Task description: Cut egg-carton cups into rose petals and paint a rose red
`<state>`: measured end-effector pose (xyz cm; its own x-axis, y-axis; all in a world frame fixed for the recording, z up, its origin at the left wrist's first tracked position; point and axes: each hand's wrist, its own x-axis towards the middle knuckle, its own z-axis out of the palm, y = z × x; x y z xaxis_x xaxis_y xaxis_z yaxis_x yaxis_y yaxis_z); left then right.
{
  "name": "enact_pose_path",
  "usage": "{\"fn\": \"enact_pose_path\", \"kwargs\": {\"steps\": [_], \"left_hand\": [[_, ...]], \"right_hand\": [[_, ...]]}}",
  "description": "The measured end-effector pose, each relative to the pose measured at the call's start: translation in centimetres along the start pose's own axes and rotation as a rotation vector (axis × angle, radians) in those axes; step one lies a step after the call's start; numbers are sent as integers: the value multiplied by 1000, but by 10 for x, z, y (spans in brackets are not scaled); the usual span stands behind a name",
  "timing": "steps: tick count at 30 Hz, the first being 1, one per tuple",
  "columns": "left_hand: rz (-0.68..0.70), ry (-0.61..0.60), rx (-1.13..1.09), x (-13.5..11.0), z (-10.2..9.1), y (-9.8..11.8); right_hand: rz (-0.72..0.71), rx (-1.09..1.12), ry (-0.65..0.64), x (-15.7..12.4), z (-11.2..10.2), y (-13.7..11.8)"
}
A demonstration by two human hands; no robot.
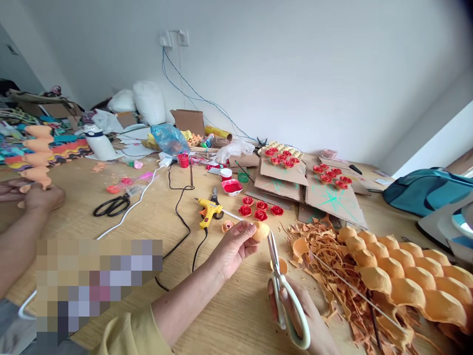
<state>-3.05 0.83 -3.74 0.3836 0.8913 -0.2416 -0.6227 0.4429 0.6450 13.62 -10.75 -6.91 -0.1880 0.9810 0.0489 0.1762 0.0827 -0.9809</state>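
Observation:
Between thumb and fingers, my left hand (pixel 232 249) pinches a small orange egg-carton cup (pixel 260 231). My right hand (pixel 295 310) grips white-handled scissors (pixel 283 291), whose blades point up close beside the cup; whether they touch it I cannot tell. Below the blades an orange cup (pixel 280 266) lies on the table. Behind my left hand are a yellow glue gun (pixel 210 212) and a partly orange flower (pixel 227 226). Several red flowers (pixel 260 210) stand just beyond the held cup.
Orange scraps (pixel 325 266) and a large orange egg carton (pixel 414 276) spread over the right side. Flowers sit on cardboard sheets (pixel 328 199) behind. A dish of red paint (pixel 232 187) stands mid-table. At the left, a co-worker's hands (pixel 40 197) hold an orange carton strip (pixel 37 158). Black-handled scissors (pixel 112 205) lie near a white cable (pixel 138 199).

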Motion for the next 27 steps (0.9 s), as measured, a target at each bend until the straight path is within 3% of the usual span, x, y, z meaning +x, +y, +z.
{"fn": "enact_pose_path", "kwargs": {"steps": [6,13,22,27], "left_hand": [[38,-62,34,-1,-3,0],[62,-80,81,-5,0,1],[-49,-189,99,-3,-4,-3],[38,-167,97,-1,-7,-6]], "right_hand": [[62,42,-52,1,-1,5],[-17,52,-51,2,-3,10],[-42,126,-49,-1,-2,4],[-31,173,-86,0,-2,8]]}}
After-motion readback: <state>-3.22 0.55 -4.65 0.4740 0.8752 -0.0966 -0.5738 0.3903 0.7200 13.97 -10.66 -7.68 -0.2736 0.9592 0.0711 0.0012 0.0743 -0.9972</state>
